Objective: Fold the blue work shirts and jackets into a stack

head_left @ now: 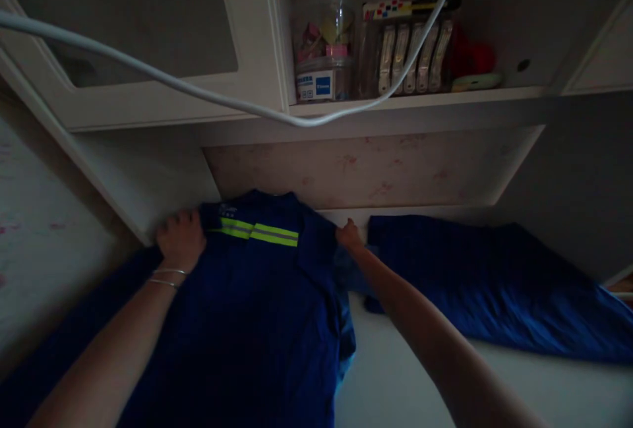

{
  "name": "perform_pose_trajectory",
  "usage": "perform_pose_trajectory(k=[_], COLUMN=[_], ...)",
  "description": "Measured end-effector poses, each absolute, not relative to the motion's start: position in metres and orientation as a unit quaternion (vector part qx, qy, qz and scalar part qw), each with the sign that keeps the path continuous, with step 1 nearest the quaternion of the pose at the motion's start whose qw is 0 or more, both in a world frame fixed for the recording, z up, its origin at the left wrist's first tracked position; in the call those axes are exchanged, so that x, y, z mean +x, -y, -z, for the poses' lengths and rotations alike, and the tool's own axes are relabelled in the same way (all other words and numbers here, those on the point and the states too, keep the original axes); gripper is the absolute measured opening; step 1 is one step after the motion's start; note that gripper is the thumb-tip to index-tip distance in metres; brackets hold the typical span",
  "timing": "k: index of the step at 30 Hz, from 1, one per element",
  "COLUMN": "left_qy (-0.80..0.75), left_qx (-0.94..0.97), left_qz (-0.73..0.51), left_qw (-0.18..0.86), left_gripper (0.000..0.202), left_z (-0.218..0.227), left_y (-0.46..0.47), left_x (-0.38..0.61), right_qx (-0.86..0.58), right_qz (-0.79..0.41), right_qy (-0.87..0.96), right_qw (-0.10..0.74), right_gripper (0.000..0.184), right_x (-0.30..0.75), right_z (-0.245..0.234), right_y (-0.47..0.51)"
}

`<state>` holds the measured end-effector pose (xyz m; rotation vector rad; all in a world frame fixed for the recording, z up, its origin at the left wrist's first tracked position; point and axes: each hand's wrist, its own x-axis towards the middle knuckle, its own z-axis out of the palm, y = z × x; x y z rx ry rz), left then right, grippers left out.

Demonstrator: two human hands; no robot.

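Observation:
A dark blue work jacket [247, 322] lies spread on a white surface, its collar toward the wall and a yellow-green reflective stripe across its chest. My left hand [182, 238] grips the jacket at its left shoulder, fingers curled over the cloth. At the opposite shoulder, my right hand [350, 235] pinches the jacket's edge with the thumb up. Beside it on the right lies another folded dark blue garment [445, 270], apart from my fingers. Some lighter blue cloth shows under the jacket's right side.
Above hangs a white cabinet with an open shelf [420, 99], holding a clear plastic tub [324, 52] and a clear box [415, 52] of several upright items. A white cable [306, 122] droops across the view in front. Flowered wallpaper [356, 174] backs the white surface [395, 375].

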<state>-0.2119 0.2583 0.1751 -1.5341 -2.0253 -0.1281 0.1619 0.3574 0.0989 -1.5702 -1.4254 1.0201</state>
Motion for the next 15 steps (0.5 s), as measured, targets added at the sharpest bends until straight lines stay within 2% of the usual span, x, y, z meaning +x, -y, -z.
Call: perform_pose_trajectory(k=[2, 4, 8, 10, 13, 15], left_qy=[0.741, 0.712, 0.666, 0.657, 0.657, 0.661], left_qx=[-0.610, -0.652, -0.713, -0.725, -0.729, -0.727], left_qz=[0.025, 0.004, -0.014, -0.010, 0.003, 0.019], left_qw=[0.281, 0.260, 0.217, 0.205, 0.193, 0.187], left_gripper=[0.051, 0.056, 0.059, 0.057, 0.053, 0.051], left_z=[-0.119, -0.073, -0.018, -0.007, -0.004, -0.007], left_y=[-0.270, -0.279, -0.291, -0.294, -0.294, -0.292], left_x=[-0.209, -0.208, -0.199, -0.194, -0.187, -0.179], right_qx=[-0.641, -0.627, -0.540, -0.518, -0.513, -0.580], right_qz=[-0.356, -0.292, -0.187, -0.161, -0.154, -0.178], right_qy=[0.586, 0.672, 0.812, 0.836, 0.838, 0.780], right_qw=[0.345, 0.265, 0.117, 0.086, 0.107, 0.157], right_gripper=[0.080, 0.086, 0.097, 0.083, 0.042, 0.037], right_x=[0.151, 0.137, 0.109, 0.103, 0.114, 0.138], right_z=[-0.067, -0.038, 0.000, 0.004, -0.002, -0.010], right_y=[-0.347, -0.329, -0.300, -0.295, -0.299, -0.304])
